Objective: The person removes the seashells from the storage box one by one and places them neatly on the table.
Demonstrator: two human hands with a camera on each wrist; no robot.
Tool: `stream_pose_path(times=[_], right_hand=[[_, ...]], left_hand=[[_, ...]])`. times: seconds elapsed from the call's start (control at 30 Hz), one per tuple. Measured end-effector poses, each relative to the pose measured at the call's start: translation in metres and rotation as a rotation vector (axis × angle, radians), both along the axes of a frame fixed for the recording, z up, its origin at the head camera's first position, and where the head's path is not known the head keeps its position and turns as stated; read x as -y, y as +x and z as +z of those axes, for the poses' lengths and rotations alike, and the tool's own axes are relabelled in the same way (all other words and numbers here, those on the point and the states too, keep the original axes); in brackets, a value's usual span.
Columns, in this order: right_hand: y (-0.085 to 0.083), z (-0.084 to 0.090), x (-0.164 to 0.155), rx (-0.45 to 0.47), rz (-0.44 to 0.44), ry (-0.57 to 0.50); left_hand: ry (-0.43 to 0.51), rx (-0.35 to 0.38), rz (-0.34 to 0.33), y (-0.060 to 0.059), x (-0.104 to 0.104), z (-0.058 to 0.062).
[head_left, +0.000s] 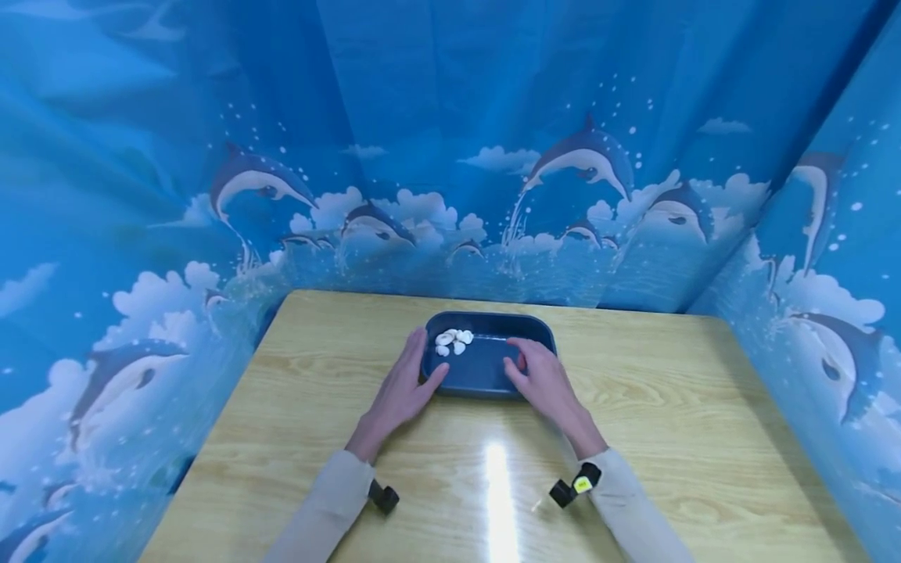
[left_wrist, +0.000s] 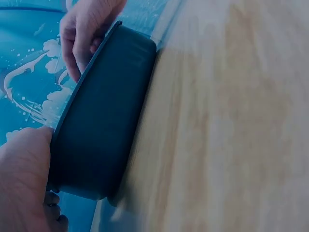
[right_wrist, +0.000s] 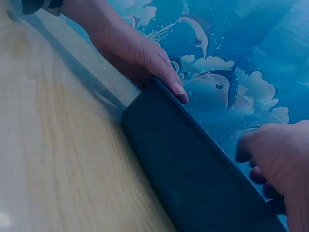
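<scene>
A dark blue rectangular tray (head_left: 486,378) stands on the table, its outer wall (left_wrist: 104,116) filling the middle of the left wrist view. My left hand (head_left: 404,383) holds its left end, fingers along the outside and thumb over the near left rim. Several small rounded white pieces, perhaps shells (head_left: 454,341), lie grouped inside at the left; their exact kind is unclear. Over the tray's right part is my right hand (head_left: 540,375), fingers bent with a gap between thumb and forefinger. Nothing shows in that gap; the lower fingers are partly hidden.
The light wood table (head_left: 352,336) extends in front of the tray and to both sides, with a bright glare streak near the middle. A blue dolphin-print curtain (head_left: 436,156) hangs behind and along the sides. Each wrist carries a small black camera (head_left: 383,496).
</scene>
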State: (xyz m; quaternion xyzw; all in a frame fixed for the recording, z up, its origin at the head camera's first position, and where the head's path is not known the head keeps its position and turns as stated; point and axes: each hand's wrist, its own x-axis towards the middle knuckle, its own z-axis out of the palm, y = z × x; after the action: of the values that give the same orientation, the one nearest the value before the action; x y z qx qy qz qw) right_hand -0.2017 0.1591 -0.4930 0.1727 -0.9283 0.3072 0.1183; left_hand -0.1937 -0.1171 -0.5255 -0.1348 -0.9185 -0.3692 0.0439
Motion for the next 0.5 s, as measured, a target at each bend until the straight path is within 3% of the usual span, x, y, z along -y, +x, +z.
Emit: stream_pose_path(times=[0.27,0.5], right_hand=[[-0.025,-0.001,0.013,0.191,0.075,0.082],[-0.042,0.001,0.025,0.265,0.160,0.173]], left_hand=[[0.009,0.029,-0.018,-0.009,0.004,-0.002],[0.030,0.031,-0.035,-0.014,0.010,-0.010]])
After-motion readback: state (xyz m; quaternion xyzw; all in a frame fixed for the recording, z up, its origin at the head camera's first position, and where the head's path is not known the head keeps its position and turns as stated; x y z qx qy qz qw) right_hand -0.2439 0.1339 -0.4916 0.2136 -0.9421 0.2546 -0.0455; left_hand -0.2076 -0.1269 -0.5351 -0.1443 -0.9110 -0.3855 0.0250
